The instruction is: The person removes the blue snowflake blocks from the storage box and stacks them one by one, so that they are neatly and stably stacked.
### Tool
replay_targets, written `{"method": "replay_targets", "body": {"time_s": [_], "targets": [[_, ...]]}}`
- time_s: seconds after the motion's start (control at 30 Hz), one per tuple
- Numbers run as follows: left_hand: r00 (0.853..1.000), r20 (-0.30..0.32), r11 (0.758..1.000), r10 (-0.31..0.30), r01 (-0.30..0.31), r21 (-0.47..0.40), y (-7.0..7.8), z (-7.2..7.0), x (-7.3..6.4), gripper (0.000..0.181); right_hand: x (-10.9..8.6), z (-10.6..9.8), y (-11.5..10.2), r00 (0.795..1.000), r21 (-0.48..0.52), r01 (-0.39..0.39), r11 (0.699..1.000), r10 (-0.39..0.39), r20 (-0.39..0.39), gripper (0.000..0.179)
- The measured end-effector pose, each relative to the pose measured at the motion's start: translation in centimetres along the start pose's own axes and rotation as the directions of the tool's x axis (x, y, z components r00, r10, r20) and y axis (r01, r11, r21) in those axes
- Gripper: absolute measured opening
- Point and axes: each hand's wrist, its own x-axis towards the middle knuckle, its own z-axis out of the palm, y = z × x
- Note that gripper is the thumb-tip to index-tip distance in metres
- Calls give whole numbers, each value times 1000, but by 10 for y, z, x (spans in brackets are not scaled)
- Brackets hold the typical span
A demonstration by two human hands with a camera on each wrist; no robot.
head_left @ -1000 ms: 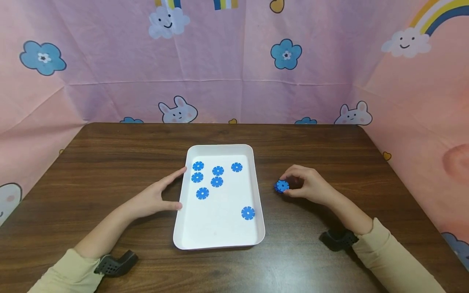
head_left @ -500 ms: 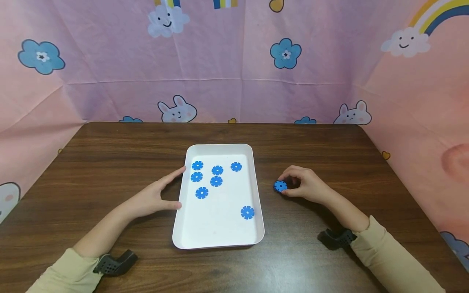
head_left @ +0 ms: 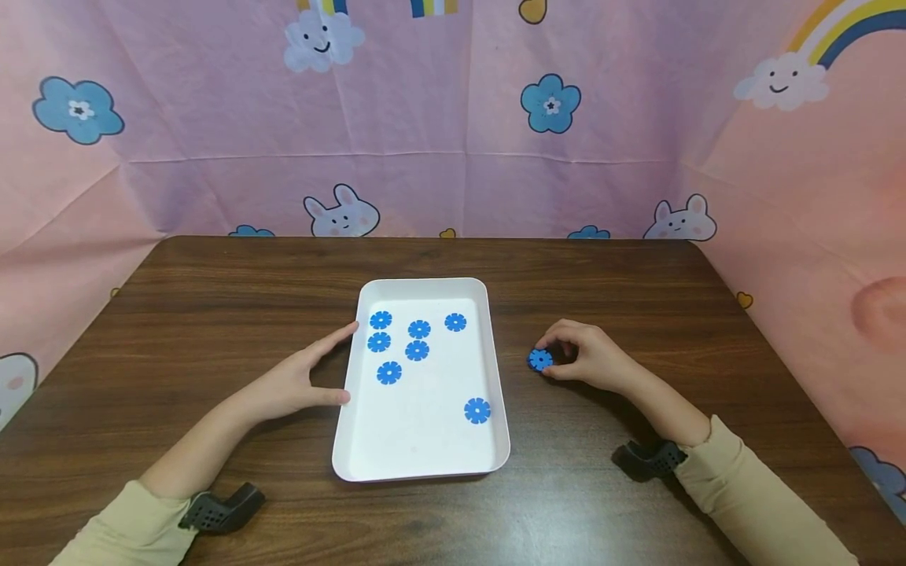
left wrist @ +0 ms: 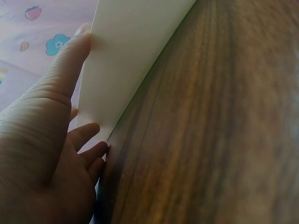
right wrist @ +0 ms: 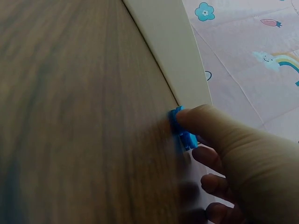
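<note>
Head view shows a white tray [head_left: 418,440] on a brown wooden table [head_left: 212,314], with seven blue notched discs inside. Six of these discs [head_left: 389,373] lie in the farther half of the tray: two at the left side, one a little nearer than them, two in the middle, and one toward the right wall. The seventh disc [head_left: 477,411] lies alone, in the nearer half, close to the right wall. The left hand [head_left: 290,385] has its thumb and index finger stretched and spread apart, and their tips touch the left edge of the tray. The right hand [head_left: 594,358], at the right of the tray and apart from it, pinches a blue piece [head_left: 541,360] between thumb and fingers. Behind the table hangs a pink and purple cloth [head_left: 439,118].

Left wrist view shows the thumb tip against the upper part of the tray's wall, while other fingertips are at the wall lower down.

Right wrist view shows the thumb pressing on the blue piece, which appears thick; how many discs are in it, I cannot tell.
</note>
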Motion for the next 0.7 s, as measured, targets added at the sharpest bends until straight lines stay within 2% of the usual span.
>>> {"method": "replay_targets", "body": {"time_s": [0.4,0.7], "targets": [[1000,-2,1000,1,-1,-2,0,0,1,97,1,1,2,1000,-7,18,1000,-18,1,29],[1000,-1,1000,3,-3,15,-2,1,1,98,1,-2,-4,998,22,46,999,-46,-31,28]]}}
